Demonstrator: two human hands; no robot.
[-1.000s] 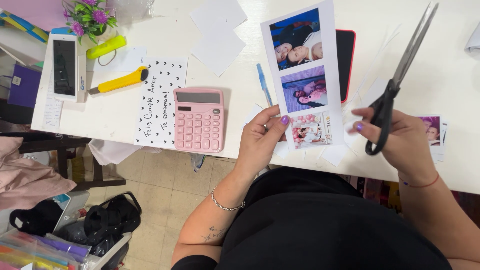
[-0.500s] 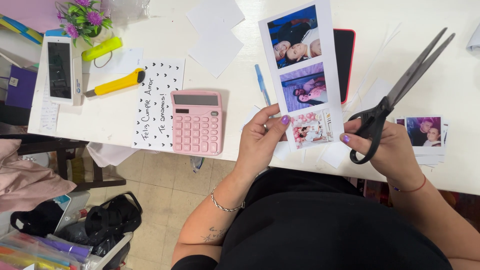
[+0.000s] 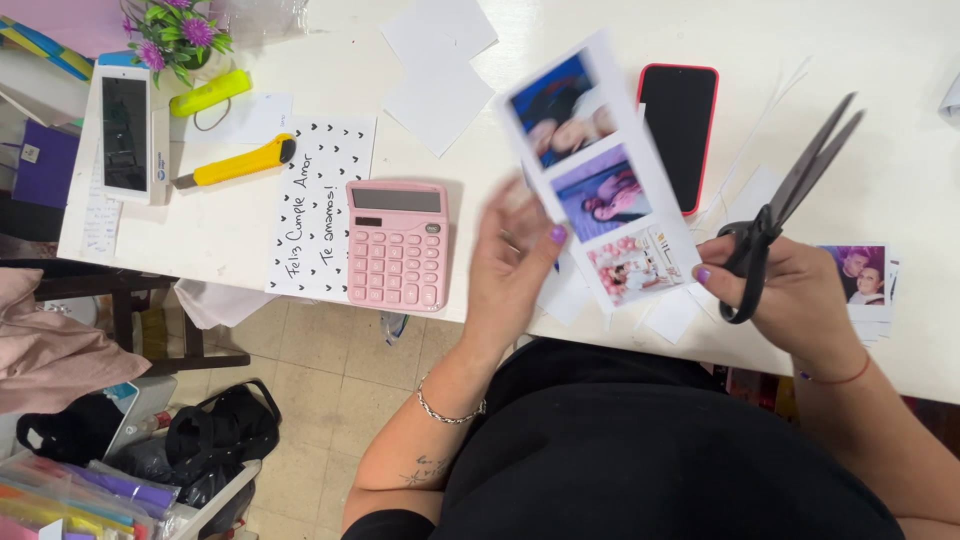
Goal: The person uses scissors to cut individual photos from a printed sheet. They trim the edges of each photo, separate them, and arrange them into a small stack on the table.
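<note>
Holding a photo strip [image 3: 600,190], left hand [image 3: 515,260]; scissors [image 3: 785,205] in right hand [image 3: 795,295].

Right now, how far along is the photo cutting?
Done: a small stack of cut photos lies on the table by the right hand. In hand: the left hand holds a photo strip of three uncut pictures; the right hand holds black scissors, blades nearly shut, clear of the paper. Left: all three.
</note>
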